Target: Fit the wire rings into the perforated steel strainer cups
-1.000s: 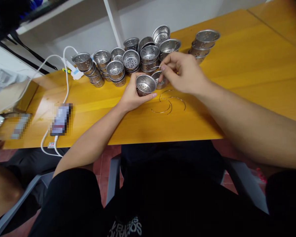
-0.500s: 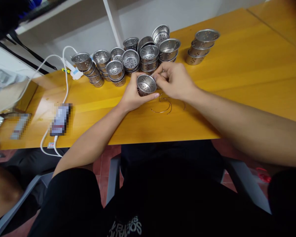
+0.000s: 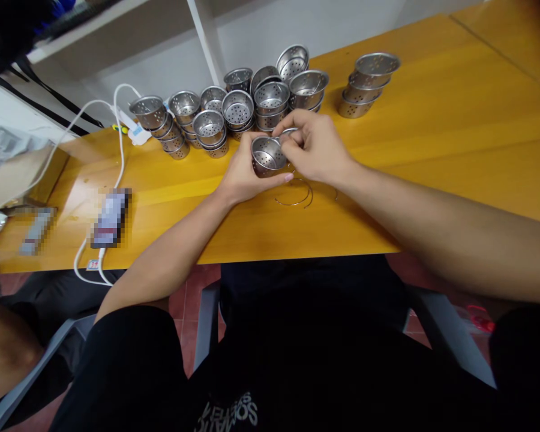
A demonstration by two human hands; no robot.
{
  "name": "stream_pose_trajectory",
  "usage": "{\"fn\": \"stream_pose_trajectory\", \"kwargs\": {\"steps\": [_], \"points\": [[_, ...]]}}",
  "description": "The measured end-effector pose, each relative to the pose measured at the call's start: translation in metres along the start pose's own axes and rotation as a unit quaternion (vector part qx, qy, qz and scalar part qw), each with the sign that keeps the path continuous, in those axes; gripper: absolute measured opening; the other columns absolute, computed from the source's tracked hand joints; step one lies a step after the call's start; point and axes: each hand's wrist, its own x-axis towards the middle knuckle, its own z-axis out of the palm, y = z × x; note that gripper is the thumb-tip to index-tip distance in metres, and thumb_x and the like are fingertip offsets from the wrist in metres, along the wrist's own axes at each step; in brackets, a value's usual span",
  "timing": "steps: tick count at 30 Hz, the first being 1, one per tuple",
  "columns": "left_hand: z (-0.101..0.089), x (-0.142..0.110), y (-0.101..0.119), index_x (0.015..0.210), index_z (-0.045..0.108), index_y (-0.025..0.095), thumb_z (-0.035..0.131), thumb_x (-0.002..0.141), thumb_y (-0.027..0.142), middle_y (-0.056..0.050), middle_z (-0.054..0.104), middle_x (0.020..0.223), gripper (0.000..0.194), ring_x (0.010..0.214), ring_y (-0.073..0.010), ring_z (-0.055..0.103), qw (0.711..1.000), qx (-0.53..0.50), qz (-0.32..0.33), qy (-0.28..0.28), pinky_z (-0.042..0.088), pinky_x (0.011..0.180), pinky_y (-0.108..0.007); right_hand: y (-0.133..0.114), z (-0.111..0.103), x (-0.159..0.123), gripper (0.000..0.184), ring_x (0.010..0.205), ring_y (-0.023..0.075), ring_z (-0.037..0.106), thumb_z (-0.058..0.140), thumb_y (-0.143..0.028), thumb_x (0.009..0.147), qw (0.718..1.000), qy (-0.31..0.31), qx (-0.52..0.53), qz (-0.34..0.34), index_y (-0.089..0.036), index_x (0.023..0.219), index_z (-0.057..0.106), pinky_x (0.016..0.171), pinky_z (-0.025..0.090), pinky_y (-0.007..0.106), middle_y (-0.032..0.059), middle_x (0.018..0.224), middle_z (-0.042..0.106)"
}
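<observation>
A perforated metal basket (image 3: 266, 157), like a small strainer cup, is tilted with its mouth facing me above the table. My left hand (image 3: 243, 171) wraps round its left side, thumb along the lower front. At the basket's right rim, my right hand (image 3: 317, 147) pinches a thin curved metal wire (image 3: 289, 131); much of the wire is hidden by the fingers. Just below the hands, several loose curved wires (image 3: 303, 204) lie on the wooden table (image 3: 351, 231).
Several stacks of the same perforated baskets (image 3: 209, 127) stand behind my hands, with another stack (image 3: 369, 87) to the right. At left lie a phone (image 3: 111, 219) on a white cable (image 3: 122, 144) and a power strip (image 3: 138, 133). Another person's leg (image 3: 6, 348) shows at lower left.
The basket has shifted slightly right. My right hand has turned a little at the rim, and a curve of wire now shows above its fingers.
</observation>
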Motion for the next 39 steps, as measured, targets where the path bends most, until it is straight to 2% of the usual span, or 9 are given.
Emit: {"fn": "stream_pose_trajectory", "kwargs": {"steps": [7,9,11,13,15,18,24,30,39], "points": [[-0.001,-0.002,0.003,0.166,0.058,0.027,0.102,0.095,0.096,-0.016,0.078,0.156,0.108,0.151,-0.0397,0.082,1.000,0.004,0.000,-0.007,0.066,0.140,-0.064,-0.004,0.001,0.001,0.040,0.059,0.0236,0.045,0.104,-0.060,0.106,1.000,-0.009,0.025,-0.005,-0.035,0.100,0.074,0.051,0.040,0.041,-0.0024,0.066,0.052],[-0.004,-0.002,-0.001,0.163,0.059,0.028,0.100,0.096,0.098,-0.014,0.079,0.154,0.105,0.145,-0.0359,0.084,1.000,-0.005,0.007,-0.006,0.069,0.136,-0.060,-0.008,-0.005,0.003,0.043,0.062,0.0232,0.048,0.105,-0.063,0.106,0.998,-0.045,0.053,-0.006,-0.034,0.097,0.075,0.053,0.042,0.040,-0.0011,0.071,0.059],[-0.006,-0.001,-0.005,0.160,0.061,0.028,0.095,0.098,0.101,-0.013,0.081,0.151,0.102,0.140,-0.0333,0.086,1.000,-0.017,0.013,-0.007,0.072,0.131,-0.057,-0.012,-0.015,0.006,0.049,0.065,0.0224,0.055,0.107,-0.072,0.104,0.990,-0.113,0.088,-0.015,-0.033,0.097,0.080,0.058,0.047,0.039,0.0008,0.077,0.069],[-0.008,-0.001,-0.009,0.160,0.063,0.028,0.092,0.100,0.103,-0.012,0.082,0.150,0.101,0.139,-0.0327,0.087,1.000,-0.023,0.015,-0.014,0.074,0.127,-0.056,-0.016,-0.026,0.008,0.055,0.067,0.0215,0.061,0.113,-0.080,0.098,0.977,-0.177,0.117,-0.025,-0.032,0.100,0.085,0.062,0.051,0.038,0.0017,0.082,0.076],[-0.008,-0.002,-0.011,0.162,0.064,0.028,0.091,0.100,0.104,-0.012,0.083,0.150,0.101,0.138,-0.0330,0.088,0.999,-0.026,0.014,-0.025,0.075,0.124,-0.055,-0.019,-0.035,0.009,0.060,0.068,0.0214,0.064,0.120,-0.081,0.089,0.968,-0.210,0.138,-0.020,-0.033,0.101,0.087,0.063,0.054,0.037,0.0006,0.082,0.077],[-0.008,-0.002,-0.012,0.164,0.064,0.029,0.088,0.101,0.105,-0.013,0.083,0.150,0.102,0.136,-0.0335,0.089,0.998,-0.046,0.018,-0.036,0.076,0.120,-0.056,-0.020,-0.038,0.008,0.062,0.070,0.0230,0.066,0.126,-0.079,0.082,0.965,-0.210,0.153,0.009,-0.035,0.100,0.087,0.064,0.058,0.039,-0.0006,0.081,0.078],[-0.009,-0.003,-0.009,0.165,0.064,0.033,0.085,0.102,0.107,-0.009,0.086,0.149,0.100,0.136,-0.0329,0.087,0.997,-0.061,0.018,-0.046,0.075,0.119,-0.055,-0.018,-0.036,0.007,0.063,0.083,0.0263,0.069,0.123,-0.086,0.082,0.965,-0.214,0.149,0.006,-0.036,0.103,0.090,0.073,0.063,0.044,0.0032,0.093,0.085],[-0.006,-0.003,-0.010,0.167,0.058,0.032,0.100,0.090,0.104,-0.012,0.083,0.156,0.113,0.138,-0.0347,0.088,0.997,-0.052,0.033,-0.054,0.077,0.120,-0.055,-0.016,-0.034,0.006,0.065,0.081,0.0268,0.058,0.125,-0.085,0.077,0.974,-0.187,0.123,0.024,-0.037,0.094,0.085,0.070,0.054,0.044,0.0014,0.083,0.075],[-0.008,-0.004,-0.014,0.166,0.059,0.027,0.092,0.106,0.094,-0.013,0.079,0.154,0.097,0.146,-0.0375,0.084,0.998,-0.004,0.027,-0.057,0.069,0.134,-0.062,-0.008,-0.024,0.004,0.051,0.087,0.0287,0.060,0.122,-0.069,0.086,0.977,-0.172,0.121,0.020,-0.038,0.094,0.083,0.079,0.056,0.048,0.0022,0.085,0.076]]}}
